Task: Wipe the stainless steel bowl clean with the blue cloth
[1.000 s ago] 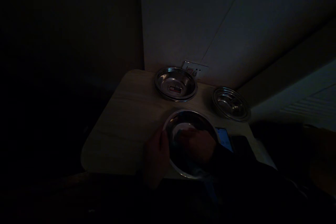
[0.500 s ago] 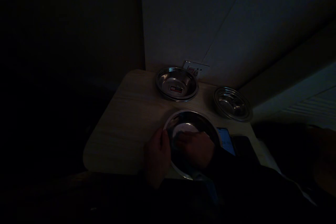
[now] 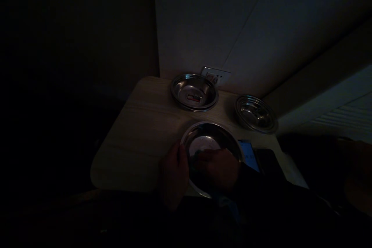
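Observation:
A wide stainless steel bowl (image 3: 209, 124) sits at the table's near edge. My left hand (image 3: 174, 174) grips its left rim, thumb on top and fingers outside. Inside the bowl, my right hand (image 3: 217, 164) presses down on a dark blue-green cloth (image 3: 197, 157), its fingers curled and partly lost in shadow. Bluish material, seemingly part of the cloth, hangs by the front rim. The light is very dim, so the cloth's edges do not show clearly.
Behind stand stacked steel bowls with a label (image 3: 194, 98) inside and more nested bowls (image 3: 255, 114) at right. A lit phone (image 3: 248, 155) and a dark flat object (image 3: 270, 162) lie right of my bowl. A wall socket (image 3: 215, 74) is at the back of the wooden table (image 3: 130, 135).
My right hand has shifted slightly within the bowl, and more of the cloth shows beside its fingers. My left hand keeps its hold on the rim. The view has moved a little.

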Motion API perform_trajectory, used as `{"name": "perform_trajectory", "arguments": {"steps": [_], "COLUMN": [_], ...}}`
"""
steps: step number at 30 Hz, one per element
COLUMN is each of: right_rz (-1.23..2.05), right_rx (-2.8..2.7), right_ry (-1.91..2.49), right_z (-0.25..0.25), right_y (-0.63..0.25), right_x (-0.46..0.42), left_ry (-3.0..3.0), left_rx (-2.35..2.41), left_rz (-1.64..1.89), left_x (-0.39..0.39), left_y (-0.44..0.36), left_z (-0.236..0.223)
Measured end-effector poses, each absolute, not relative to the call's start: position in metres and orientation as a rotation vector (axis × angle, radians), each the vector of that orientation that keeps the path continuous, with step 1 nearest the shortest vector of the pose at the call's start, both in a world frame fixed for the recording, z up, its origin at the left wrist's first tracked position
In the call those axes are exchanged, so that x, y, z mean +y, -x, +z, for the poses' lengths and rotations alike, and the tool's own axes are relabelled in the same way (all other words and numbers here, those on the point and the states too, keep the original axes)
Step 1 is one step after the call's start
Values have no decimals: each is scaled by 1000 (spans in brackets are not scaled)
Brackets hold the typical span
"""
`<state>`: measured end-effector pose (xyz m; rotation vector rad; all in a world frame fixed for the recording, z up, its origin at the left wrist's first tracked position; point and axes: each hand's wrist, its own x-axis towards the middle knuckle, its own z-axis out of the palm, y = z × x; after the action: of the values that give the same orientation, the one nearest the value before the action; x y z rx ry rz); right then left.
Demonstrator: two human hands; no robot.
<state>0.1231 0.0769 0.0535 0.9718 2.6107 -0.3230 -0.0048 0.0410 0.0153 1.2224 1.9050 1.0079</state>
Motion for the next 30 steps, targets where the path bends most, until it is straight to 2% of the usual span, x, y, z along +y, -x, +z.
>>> {"name": "perform_trajectory", "arguments": {"steps": [13, 19, 25, 30], "right_rz": [-348, -224, -184, -264], "right_rx": [2585, 2630, 2684, 2706], "right_ry": [-964, -1226, -1518, -1335], "right_z": [56, 47, 58, 69], "right_y": [-123, -114, -149, -160], "right_x": [73, 93, 94, 80], "left_ry": [-1169, -1020, -892, -1026], "left_rx": [1912, 1882, 1855, 1807], "left_rz": [987, 1035, 1071, 1133], "left_x": [35, 29, 15, 34], "left_y": [2, 2, 11, 23], "left_z": [15, 14, 10, 10]}}
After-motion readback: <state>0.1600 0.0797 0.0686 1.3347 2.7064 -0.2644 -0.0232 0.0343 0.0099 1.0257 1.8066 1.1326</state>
